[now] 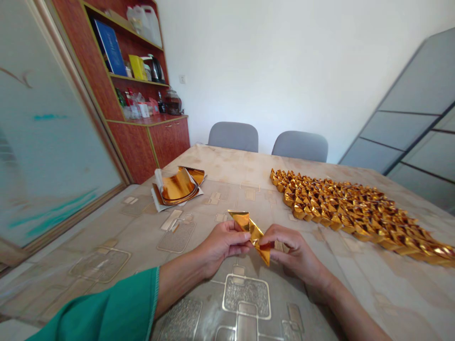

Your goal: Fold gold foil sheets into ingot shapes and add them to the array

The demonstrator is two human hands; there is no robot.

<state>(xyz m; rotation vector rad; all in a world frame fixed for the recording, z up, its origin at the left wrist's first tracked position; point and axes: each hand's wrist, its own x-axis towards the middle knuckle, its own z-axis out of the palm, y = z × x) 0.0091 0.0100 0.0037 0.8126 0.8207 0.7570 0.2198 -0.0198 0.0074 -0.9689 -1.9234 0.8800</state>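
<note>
Between both hands, above the near middle of the table, is a folded piece of gold foil paper [256,233] with two pointed ends. My left hand [227,242] pinches its left side between thumb and fingers. On the right side, my right hand [289,246] grips the foil near its lower point. Left of the hands lies a loose, curled stack of gold foil sheets [177,187] with white backs. Rows of folded gold foil pieces [341,203] stand close together on the right part of the table.
A patterned cloth covers the table [234,166]. Two grey chairs [232,135] stand at its far edge, against a white wall. At the back left is a reddish wooden cabinet [170,139] with bottles and a kettle [156,68] on it. A frosted glass door [53,118] is at left.
</note>
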